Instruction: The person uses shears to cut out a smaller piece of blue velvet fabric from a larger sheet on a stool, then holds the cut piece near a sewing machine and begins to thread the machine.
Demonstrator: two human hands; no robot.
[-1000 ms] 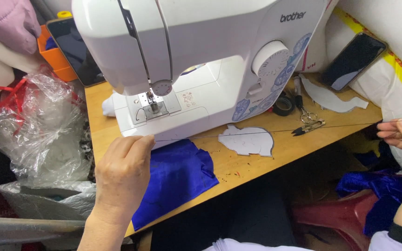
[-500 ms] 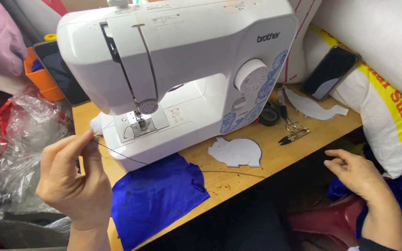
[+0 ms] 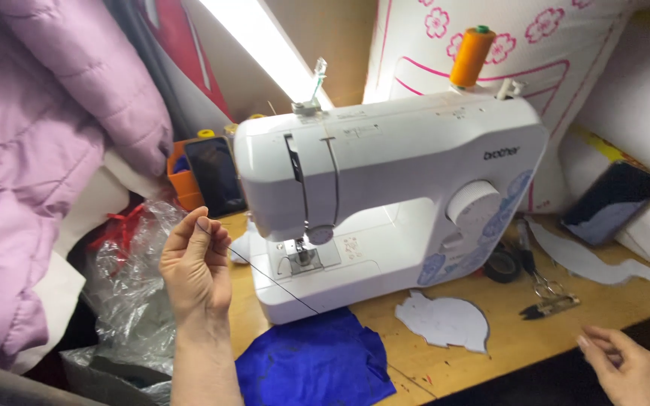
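A left hand [image 3: 195, 267] pinched a dark thread [image 3: 272, 282] between closed fingertips, drawn taut beside a white sewing machine [image 3: 393, 188] above blue fabric [image 3: 314, 361]. The right hand [image 3: 630, 368] rested loosely curled and empty at the wooden table's [image 3: 520, 331] edge.

Wooden table [image 3: 603, 312]; white sewing machine [image 3: 385, 195] at centre; blue cloth [image 3: 314, 361] at 7 o'clock; paper cutout [image 3: 445, 322] at 5; thread snips [image 3: 549, 301] and black tape roll [image 3: 502, 267] at 4.
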